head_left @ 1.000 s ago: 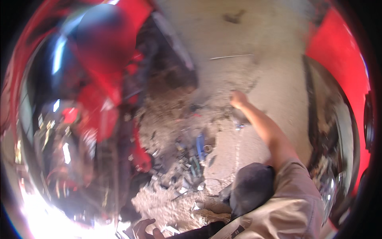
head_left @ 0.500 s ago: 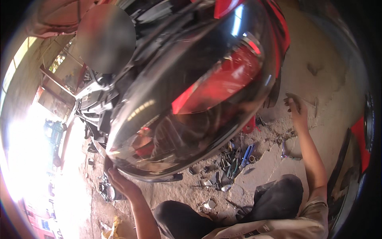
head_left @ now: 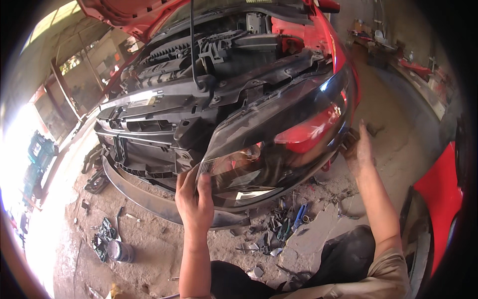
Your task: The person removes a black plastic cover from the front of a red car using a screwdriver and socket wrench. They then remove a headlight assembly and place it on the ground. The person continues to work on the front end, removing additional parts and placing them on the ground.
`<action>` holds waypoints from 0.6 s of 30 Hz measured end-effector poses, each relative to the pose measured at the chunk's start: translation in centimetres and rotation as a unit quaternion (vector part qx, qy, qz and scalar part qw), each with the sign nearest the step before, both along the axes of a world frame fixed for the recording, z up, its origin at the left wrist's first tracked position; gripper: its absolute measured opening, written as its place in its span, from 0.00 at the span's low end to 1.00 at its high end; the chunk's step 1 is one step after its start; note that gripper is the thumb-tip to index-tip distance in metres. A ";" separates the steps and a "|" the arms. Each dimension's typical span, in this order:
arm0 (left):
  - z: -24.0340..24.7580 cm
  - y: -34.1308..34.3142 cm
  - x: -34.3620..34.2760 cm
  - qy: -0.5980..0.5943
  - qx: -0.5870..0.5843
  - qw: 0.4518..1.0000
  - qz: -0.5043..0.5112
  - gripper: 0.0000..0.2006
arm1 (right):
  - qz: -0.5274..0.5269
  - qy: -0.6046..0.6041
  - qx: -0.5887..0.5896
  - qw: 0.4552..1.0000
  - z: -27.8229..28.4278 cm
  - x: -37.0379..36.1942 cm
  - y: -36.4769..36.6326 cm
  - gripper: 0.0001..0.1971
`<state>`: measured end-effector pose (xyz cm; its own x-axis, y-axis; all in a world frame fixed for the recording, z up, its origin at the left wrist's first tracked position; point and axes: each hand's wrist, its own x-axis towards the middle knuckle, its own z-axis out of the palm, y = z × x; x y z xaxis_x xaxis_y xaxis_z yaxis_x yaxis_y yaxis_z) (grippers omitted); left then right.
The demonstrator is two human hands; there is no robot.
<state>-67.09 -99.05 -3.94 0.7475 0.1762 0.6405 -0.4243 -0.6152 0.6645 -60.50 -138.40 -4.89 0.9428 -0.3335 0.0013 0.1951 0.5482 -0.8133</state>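
A large dark headlight (head_left: 249,168) with a clear lens and red reflections sits at the front right corner of a red car. Around its inner lower corner my left hand (head_left: 195,199) is closed, thumb on the near side and fingers behind. My right hand (head_left: 359,152) is at the headlight's outer edge, beside the fender. Its thumb points up, apart from the bent fingers, whose tips are near or against that edge; contact is hard to make out. Behind the headlight, the exposed black front panel (head_left: 186,107) spans the car's nose.
The raised hood (head_left: 122,17) rests above the engine bay (head_left: 214,47), with a prop rod (head_left: 193,45) in front. A curved grey strip (head_left: 144,197) lies low along the front. Blue-handled pliers (head_left: 300,217), loose parts and a small tin (head_left: 120,251) lie on the floor. A red panel (head_left: 438,194) stands right.
My view has drawn back, and the headlight appears lower and farther from me. My left hand has come up around its inner corner. My right hand has moved in toward its outer edge.
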 end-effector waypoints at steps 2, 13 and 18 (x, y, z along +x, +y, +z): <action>0.4 -0.1 -0.5 0.069 -0.028 0.997 -0.004 0.21 | -0.003 0.033 0.003 0.999 -0.3 -0.4 1.3 0.28; -1.3 0.8 1.3 0.182 -0.523 0.822 -0.130 0.24 | -0.004 -0.022 0.121 0.992 -0.7 3.4 3.4 0.33; -0.9 0.3 0.5 0.176 -0.513 0.832 -0.115 0.20 | -0.052 0.032 0.151 0.987 0.0 3.2 4.3 0.25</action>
